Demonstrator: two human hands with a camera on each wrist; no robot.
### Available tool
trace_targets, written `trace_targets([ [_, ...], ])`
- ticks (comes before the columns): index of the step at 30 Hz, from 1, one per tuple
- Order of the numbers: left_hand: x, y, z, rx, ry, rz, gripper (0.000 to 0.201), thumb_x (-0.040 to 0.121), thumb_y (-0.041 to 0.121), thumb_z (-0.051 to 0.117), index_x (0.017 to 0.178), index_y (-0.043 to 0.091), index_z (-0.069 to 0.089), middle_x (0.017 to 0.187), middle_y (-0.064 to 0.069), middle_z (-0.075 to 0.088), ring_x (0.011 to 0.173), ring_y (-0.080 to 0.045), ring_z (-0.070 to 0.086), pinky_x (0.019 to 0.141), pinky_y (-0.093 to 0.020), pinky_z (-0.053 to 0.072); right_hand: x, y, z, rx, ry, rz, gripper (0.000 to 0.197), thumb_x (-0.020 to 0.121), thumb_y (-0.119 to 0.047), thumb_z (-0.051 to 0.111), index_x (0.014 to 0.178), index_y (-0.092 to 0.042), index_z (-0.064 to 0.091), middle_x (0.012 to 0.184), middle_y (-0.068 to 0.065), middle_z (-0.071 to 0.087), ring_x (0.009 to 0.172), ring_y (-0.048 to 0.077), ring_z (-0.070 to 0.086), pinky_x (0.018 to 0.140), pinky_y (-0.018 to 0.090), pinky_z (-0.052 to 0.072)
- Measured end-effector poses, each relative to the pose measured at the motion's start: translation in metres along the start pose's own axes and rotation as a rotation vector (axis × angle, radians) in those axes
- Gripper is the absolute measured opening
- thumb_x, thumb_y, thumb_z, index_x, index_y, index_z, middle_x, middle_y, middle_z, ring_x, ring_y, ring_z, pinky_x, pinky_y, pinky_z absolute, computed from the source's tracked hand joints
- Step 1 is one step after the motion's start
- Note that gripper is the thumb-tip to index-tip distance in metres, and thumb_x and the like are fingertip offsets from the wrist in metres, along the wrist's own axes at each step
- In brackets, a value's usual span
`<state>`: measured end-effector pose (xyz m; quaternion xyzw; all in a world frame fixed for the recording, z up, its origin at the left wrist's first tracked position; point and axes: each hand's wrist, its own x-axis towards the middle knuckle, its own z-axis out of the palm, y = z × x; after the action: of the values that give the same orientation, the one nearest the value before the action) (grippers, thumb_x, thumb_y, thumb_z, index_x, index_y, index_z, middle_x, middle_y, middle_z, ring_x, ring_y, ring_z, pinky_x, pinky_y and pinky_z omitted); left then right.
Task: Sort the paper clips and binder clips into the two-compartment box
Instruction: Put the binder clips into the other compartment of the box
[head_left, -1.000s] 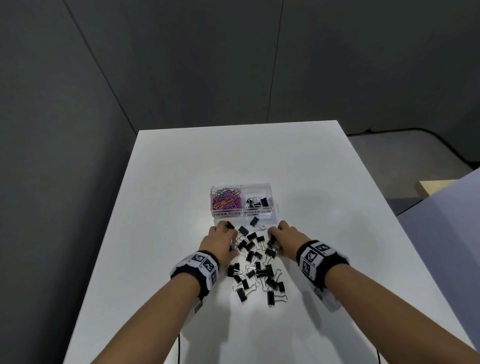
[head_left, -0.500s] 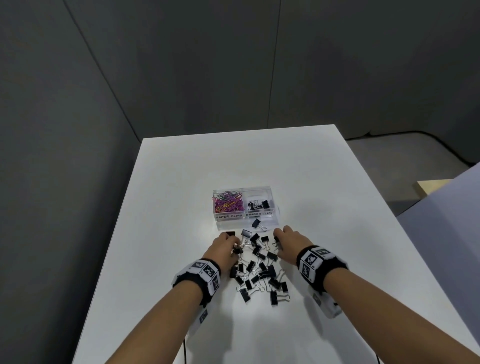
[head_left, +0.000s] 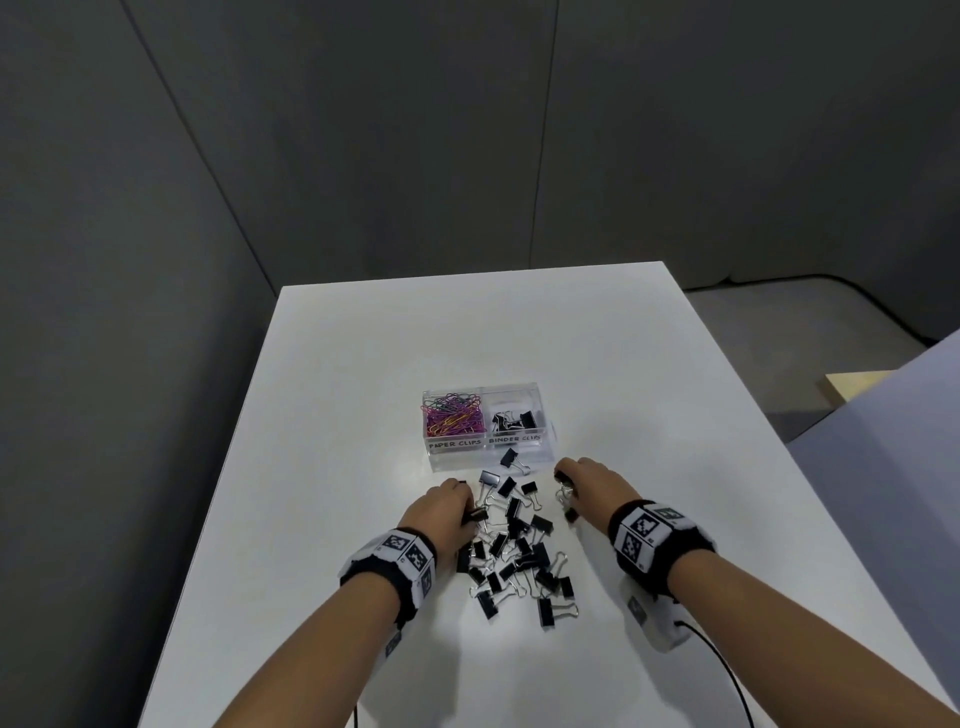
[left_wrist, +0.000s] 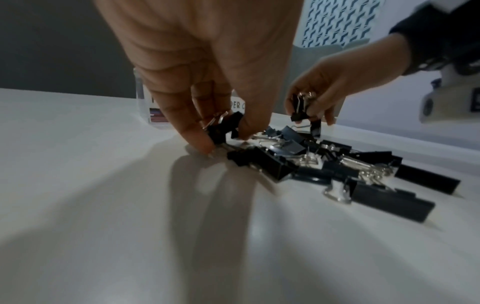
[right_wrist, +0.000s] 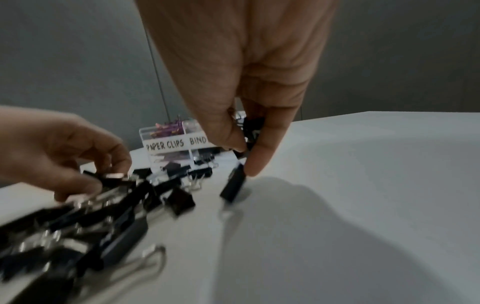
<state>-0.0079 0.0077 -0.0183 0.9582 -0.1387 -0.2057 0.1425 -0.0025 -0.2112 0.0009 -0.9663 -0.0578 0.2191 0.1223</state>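
A clear two-compartment box (head_left: 487, 452) stands mid-table; coloured paper clips (head_left: 452, 414) fill its left half and a few black binder clips (head_left: 514, 421) lie in its right half. A pile of black binder clips (head_left: 514, 551) lies just in front of the box. My left hand (head_left: 441, 512) is at the pile's left edge and pinches binder clips (left_wrist: 223, 125) between thumb and fingers. My right hand (head_left: 587, 483) hovers at the pile's right edge, gripping a bunch of binder clips (right_wrist: 250, 127), with one clip (right_wrist: 233, 185) hanging below the fingertips.
The white table (head_left: 675, 441) has bare surface around the box and the pile. Dark grey walls stand close behind and to the left. A black cable (head_left: 727, 675) runs from the right wrist unit toward the near edge.
Both hands pulled back slightly from the box and spread apart. The right hand has lifted off the pile with clips in its fingers. The left hand stays low at the pile's left edge.
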Motion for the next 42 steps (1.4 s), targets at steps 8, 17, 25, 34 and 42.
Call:
trace_targets([
  [8, -0.006, 0.0, -0.031, -0.128, 0.252, 0.123, 0.025, 0.092, 0.024, 0.052, 0.114, 0.014, 0.056, 0.118, 0.0, 0.057, 0.103, -0.016, 0.056, 0.082, -0.018, 0.041, 0.029, -0.027, -0.058, 0.161, 0.249, -0.099, 0.032, 0.093, -0.004, 0.043, 0.123, -0.014, 0.05, 0.113, 0.012, 0.057, 0.097, 0.027, 0.058, 0.081, 0.03, 0.045],
  [17, 0.018, 0.015, -0.077, -0.089, 0.318, 0.151, 0.027, 0.09, 0.022, 0.052, 0.116, 0.014, 0.055, 0.116, -0.001, 0.054, 0.106, -0.019, 0.054, 0.08, -0.025, 0.043, 0.064, -0.046, -0.061, 0.101, 0.175, -0.118, 0.053, 0.094, -0.012, 0.047, 0.143, -0.021, 0.029, 0.14, 0.007, 0.045, 0.125, 0.025, 0.047, 0.099, 0.038, 0.044],
  [25, 0.075, 0.051, -0.099, 0.152, 0.177, 0.243, 0.027, 0.092, 0.018, 0.049, 0.117, 0.008, 0.053, 0.118, -0.009, 0.053, 0.106, -0.027, 0.054, 0.081, -0.036, 0.049, 0.02, 0.004, -0.03, 0.074, 0.161, -0.043, 0.028, 0.096, -0.02, 0.043, 0.123, -0.018, 0.051, 0.122, 0.002, 0.055, 0.106, 0.018, 0.055, 0.084, 0.03, 0.045],
  [34, 0.092, 0.054, -0.084, 0.281, 0.119, 0.292, 0.04, 0.094, 0.006, 0.043, 0.133, 0.012, 0.049, 0.138, -0.006, 0.045, 0.123, -0.026, 0.046, 0.087, -0.039, 0.049, -0.005, 0.018, 0.003, -0.044, -0.077, -0.089, 0.052, 0.09, -0.023, 0.052, 0.139, -0.023, 0.036, 0.14, 0.0, 0.04, 0.125, 0.02, 0.042, 0.093, 0.032, 0.044],
  [42, 0.037, 0.032, -0.02, 0.372, -0.057, 0.376, 0.048, 0.091, 0.01, 0.045, 0.138, 0.017, 0.04, 0.146, -0.008, 0.038, 0.133, -0.026, 0.038, 0.103, -0.04, 0.043, -0.006, 0.009, 0.022, -0.09, -0.032, -0.108, 0.033, 0.091, -0.015, 0.05, 0.124, -0.013, 0.049, 0.124, 0.007, 0.048, 0.112, 0.026, 0.047, 0.086, 0.035, 0.046],
])
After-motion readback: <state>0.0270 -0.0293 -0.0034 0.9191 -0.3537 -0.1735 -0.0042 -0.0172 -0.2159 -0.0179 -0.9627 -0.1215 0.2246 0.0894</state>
